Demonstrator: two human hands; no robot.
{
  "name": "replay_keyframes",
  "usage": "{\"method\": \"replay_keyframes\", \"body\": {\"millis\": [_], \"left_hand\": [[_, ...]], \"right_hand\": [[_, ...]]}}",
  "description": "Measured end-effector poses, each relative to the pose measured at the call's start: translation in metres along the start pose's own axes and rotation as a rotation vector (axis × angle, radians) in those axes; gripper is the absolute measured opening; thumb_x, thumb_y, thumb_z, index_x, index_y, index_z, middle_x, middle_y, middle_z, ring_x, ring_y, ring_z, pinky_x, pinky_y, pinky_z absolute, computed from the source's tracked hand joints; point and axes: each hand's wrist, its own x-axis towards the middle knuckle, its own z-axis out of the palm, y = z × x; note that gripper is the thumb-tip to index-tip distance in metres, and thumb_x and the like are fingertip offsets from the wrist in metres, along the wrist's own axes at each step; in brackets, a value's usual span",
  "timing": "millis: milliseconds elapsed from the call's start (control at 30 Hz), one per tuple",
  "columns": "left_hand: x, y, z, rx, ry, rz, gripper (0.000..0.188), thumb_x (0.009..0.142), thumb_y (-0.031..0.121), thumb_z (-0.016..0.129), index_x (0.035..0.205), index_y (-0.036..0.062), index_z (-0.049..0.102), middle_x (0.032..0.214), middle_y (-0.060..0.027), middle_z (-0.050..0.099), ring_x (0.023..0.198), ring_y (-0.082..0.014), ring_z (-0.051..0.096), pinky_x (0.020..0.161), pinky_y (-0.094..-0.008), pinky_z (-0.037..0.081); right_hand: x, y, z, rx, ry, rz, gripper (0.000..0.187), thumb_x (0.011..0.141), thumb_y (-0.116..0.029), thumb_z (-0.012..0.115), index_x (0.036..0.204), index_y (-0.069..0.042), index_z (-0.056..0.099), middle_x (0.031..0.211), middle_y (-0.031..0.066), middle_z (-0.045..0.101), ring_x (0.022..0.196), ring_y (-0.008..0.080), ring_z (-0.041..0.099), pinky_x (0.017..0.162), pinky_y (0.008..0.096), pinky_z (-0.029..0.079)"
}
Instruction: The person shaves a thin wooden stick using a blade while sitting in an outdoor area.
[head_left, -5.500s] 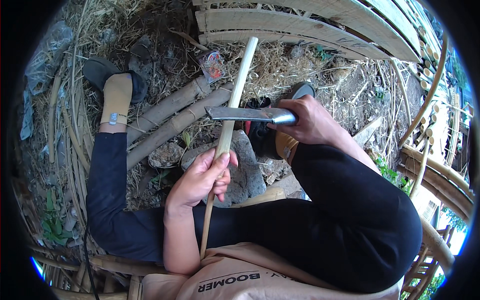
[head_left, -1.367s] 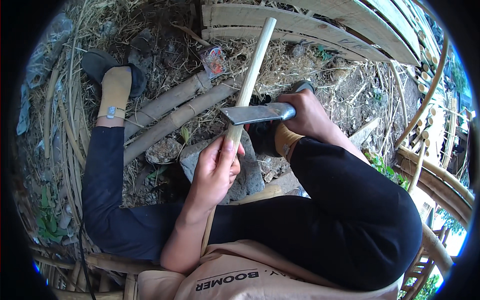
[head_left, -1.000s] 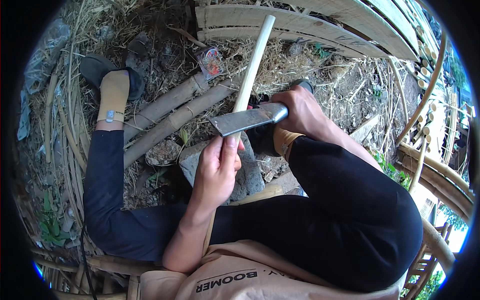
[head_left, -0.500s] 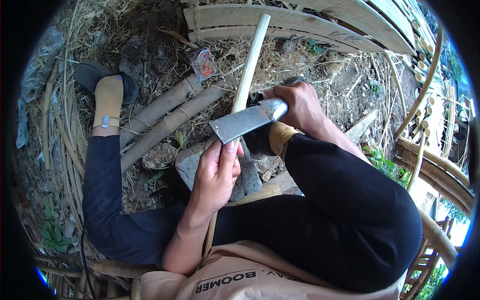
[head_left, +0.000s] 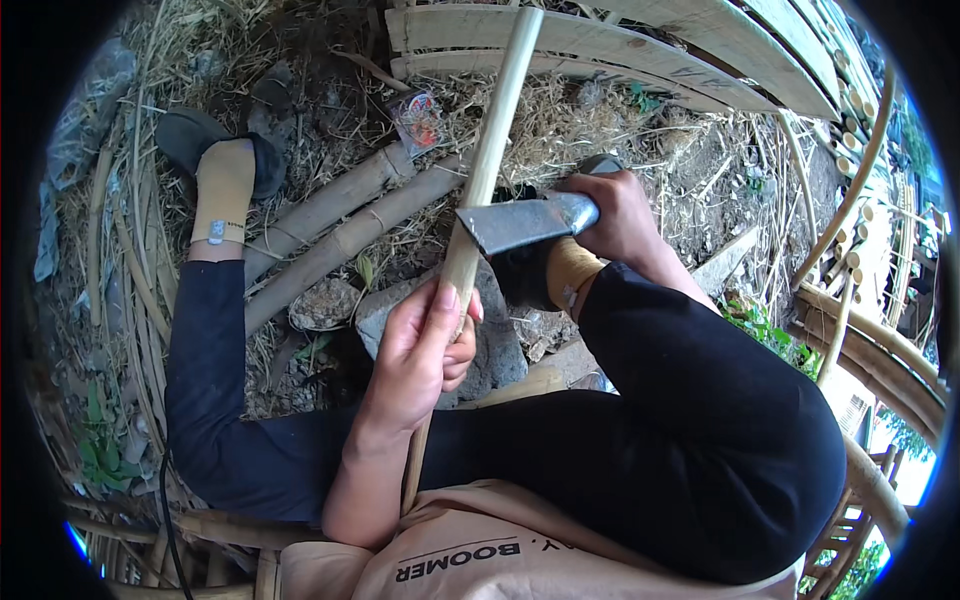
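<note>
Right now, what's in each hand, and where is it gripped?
The left hand grips a pale stick partway along its length. The right hand holds a flat-bladed metal tool by its handle end.

Metal blade across pale stick

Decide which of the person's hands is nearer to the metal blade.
Right. The right hand grips the metal blade at its rounded end; the left hand holds the pale stick lower in the picture, apart from the blade.
</note>
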Motion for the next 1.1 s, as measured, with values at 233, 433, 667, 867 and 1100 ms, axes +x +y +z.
{"method": "replay_keyframes", "body": {"millis": [233,433,667,867,1100], "left_hand": [[0.008,-0.004,0.005,-0.041,-0.018,-0.038,0.034,0.111,0.037,0.040,0.102,0.0072,0.051,0.059,0.0084,0.031,0.045,0.0005,0.021,0.040,-0.0197,0.015],[0.009,-0.011,0.010,0.181,0.105,0.097,0.031,0.112,0.031,0.042,0.098,0.0055,0.052,0.063,0.0074,0.034,0.050,0.0003,0.026,0.044,-0.0203,0.020],[0.007,-0.009,0.011,0.191,0.140,0.057,0.031,0.112,0.030,0.041,0.097,0.0050,0.052,0.064,0.0075,0.035,0.052,0.0002,0.028,0.046,-0.0206,0.021],[0.002,-0.020,0.010,0.233,0.080,0.088,0.031,0.112,0.034,0.040,0.100,0.0082,0.051,0.061,0.0092,0.035,0.046,0.0018,0.026,0.041,-0.0177,0.019],[-0.005,-0.024,0.005,0.217,0.074,0.071,0.031,0.111,0.035,0.041,0.101,0.0086,0.053,0.061,0.0083,0.037,0.048,0.0013,0.028,0.042,-0.0175,0.021]], "right_hand": [[0.021,-0.022,-0.007,-0.022,-0.079,-0.037,0.015,0.075,-0.020,0.080,0.078,-0.009,0.070,0.066,0.0137,0.066,0.065,0.0378,0.066,0.065,0.0462,0.052],[0.019,-0.027,-0.007,-0.088,-0.108,0.059,0.023,0.068,-0.018,0.078,0.091,-0.013,0.076,0.072,0.0140,0.070,0.069,0.0351,0.070,0.069,0.0457,0.055],[0.019,-0.016,-0.001,-0.146,-0.053,0.121,0.027,0.070,-0.019,0.077,0.097,-0.015,0.078,0.074,0.0133,0.071,0.069,0.0345,0.071,0.067,0.0448,0.056],[0.023,0.017,-0.007,-0.094,0.161,0.374,0.024,0.073,-0.016,0.075,0.095,-0.009,0.078,0.079,0.0185,0.073,0.073,0.0323,0.074,0.070,0.0433,0.059],[0.028,-0.002,-0.028,-0.105,0.118,0.044,0.018,0.065,-0.010,0.069,0.083,-0.008,0.073,0.067,0.0168,0.067,0.067,0.0361,0.070,0.066,0.0447,0.056]]}}
